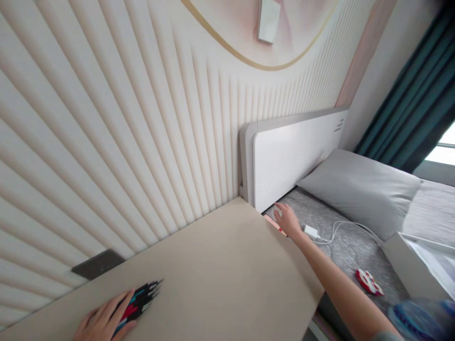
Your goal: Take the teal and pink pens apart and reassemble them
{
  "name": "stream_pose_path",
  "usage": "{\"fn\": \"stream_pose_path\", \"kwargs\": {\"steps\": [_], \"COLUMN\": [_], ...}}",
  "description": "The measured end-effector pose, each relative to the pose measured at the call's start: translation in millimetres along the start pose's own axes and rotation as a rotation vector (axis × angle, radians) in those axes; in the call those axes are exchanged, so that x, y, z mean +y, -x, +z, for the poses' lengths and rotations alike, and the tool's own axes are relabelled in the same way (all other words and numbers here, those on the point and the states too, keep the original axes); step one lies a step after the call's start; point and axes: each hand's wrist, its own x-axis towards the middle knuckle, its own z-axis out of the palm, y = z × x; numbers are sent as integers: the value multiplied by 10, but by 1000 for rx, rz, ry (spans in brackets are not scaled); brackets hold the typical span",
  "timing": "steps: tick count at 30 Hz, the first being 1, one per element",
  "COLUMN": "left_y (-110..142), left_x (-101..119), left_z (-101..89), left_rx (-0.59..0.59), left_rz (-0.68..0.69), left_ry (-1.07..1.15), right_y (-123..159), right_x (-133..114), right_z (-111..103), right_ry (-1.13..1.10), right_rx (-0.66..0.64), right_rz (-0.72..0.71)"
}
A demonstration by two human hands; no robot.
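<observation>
i am reading this through the head camera, from a distance. the right grip (287,220) reaches past the far edge of the bench (220,265) and hangs over a bed, its fingers curved downward and part open. i cannot tell whether it has hold of anything. a flat device with a pink and orange edge (273,224) lies at the fingertips, just left of the grip, partly hidden by the bench edge. its long axis appears to run along that edge. the right grip is clearly the nearer of the two; the left grip is well apart from it.

the left grip (103,321) rests on the bench, closed around the lower end of a bundle of pens (139,302) with black tips and red and blue bodies. the bundle's long axis runs away from the grip, toward the wall panel (106,142).

relative to the right grip, a white charger (310,232) lies just to its right on a grey bed sheet (344,265), with a white cable (341,227) looping away from it. a white headboard (295,156) and a grey pillow (359,192) stand beyond the grip. a red and white object (368,282) lies further right, past the forearm.
</observation>
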Motion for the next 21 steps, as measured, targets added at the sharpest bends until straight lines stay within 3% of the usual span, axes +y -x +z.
{"fn": "stream_pose_path", "kwargs": {"steps": [1, 3, 5, 7, 10, 13, 17, 21], "left_y": [-26, -77, -119, -142, -125, -44, 128, 312], "left_x": [4, 30, 73, 123, 201, 266, 268, 179], "left_z": [-16, -67, -125, -173, -227, -300, -436, -486], "left_rx": [-21, -49, -68, -102, -139, -155, -160, -101], "left_rz": [14, 22, 7, -5, -13, -55, -85, -86], "left_ry": [-1, -3, -10, 1, 26, 52, 107, 147], "right_y": [141, 507, 906, 1243, 1541, 1671, 1817, 1962], "right_x": [-220, -728, -1270, -1776, -2397, -2866, -3337, -3640], "right_z": [-75, -154, -123, 3, 283, 553, 809, 988], "right_ry": [-35, -224, -312, -301, -274, -280, -301, -298], "right_rx": [36, 95, 43, -48, -159, -228, -277, -300], "right_rz": [-73, -382, -602, -734, -872, -958, -1021, -1023]}}
